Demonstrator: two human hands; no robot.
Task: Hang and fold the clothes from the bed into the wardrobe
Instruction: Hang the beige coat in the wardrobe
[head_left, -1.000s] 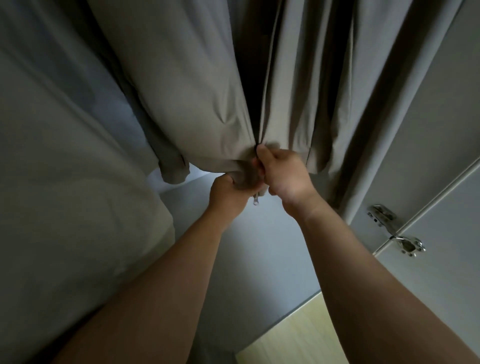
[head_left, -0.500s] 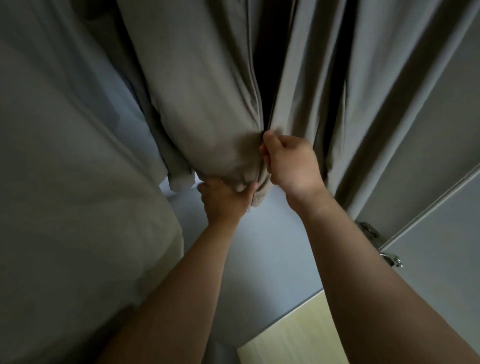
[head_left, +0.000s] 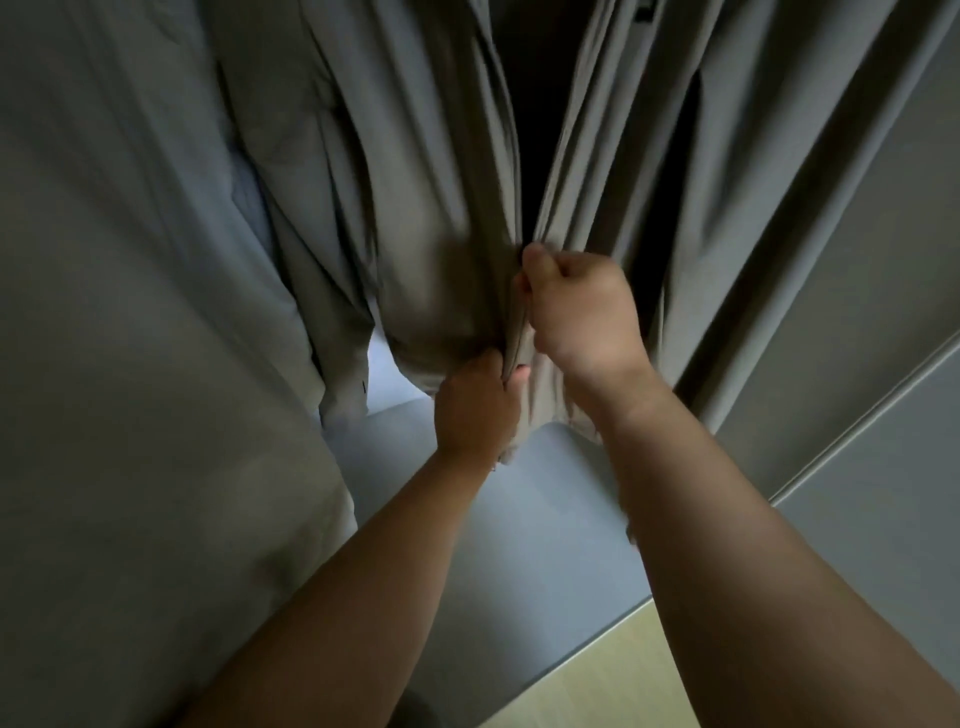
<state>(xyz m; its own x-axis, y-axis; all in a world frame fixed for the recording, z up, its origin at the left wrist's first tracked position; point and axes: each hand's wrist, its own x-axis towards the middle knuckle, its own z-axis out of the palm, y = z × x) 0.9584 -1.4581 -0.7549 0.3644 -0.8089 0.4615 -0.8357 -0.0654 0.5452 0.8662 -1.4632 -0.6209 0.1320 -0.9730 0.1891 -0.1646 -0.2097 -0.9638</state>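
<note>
Grey-green thin open-front jacket hangs inside wardrobe. My left hand: fingers clamp hem taut. My right hand: fingers pinch front edge. Likely step: closing front. Next: steady upward pull, hem held down.

Pretty tight in here: the grey jacket is hanging across most of the wardrobe opening, and the pale garment is crowding in just beside it on the left. Up high, the only slot is the dark gap running between the jacket's two front edges, but the right hand and left hand, both gripping those edges, are plugging its lower end. Below the hem, space is sitting free over the wardrobe's bottom board toward its front edge. The grey panel is walling off the right.
</note>
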